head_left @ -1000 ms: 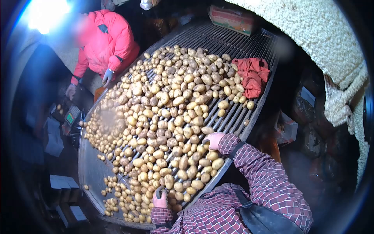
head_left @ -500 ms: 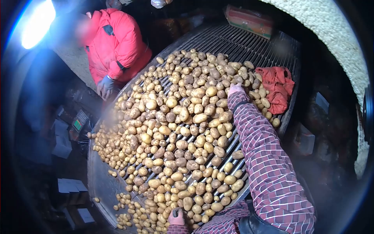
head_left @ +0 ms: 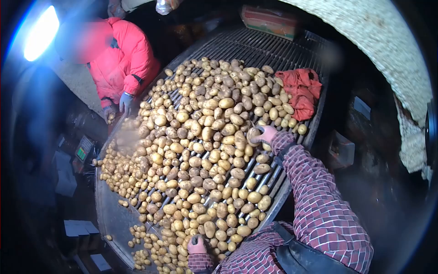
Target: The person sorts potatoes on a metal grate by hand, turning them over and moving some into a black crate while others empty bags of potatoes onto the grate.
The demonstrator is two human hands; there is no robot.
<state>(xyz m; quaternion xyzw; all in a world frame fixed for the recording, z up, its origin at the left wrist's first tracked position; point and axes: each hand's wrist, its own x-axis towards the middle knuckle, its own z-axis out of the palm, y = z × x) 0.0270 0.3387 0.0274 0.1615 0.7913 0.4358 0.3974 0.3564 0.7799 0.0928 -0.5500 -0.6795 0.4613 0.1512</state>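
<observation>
A large heap of potatoes (head_left: 196, 160) covers the slatted metal table (head_left: 269, 43). My right hand (head_left: 265, 134), in a pinkish glove with dark fingertips, is closed on a potato (head_left: 252, 135) at the heap's right side, above some bare slats. Near the bottom edge, my left hand (head_left: 197, 245) rests among the potatoes with its fingers curled; whether it holds anything is hidden. A crumpled red cloth (head_left: 300, 91) lies on the slats beyond my right hand.
Across the table at the upper left stands a person in a red jacket (head_left: 123, 59), gloved hands near the table's edge. A cardboard box (head_left: 269, 22) is at the far end. Another box (head_left: 341, 150) stands at the right. A scale (head_left: 83, 149) is at the left.
My right hand has drawn back from the upper heap toward me and now grips a potato. The view has shifted, and the co-worker's second hand now shows.
</observation>
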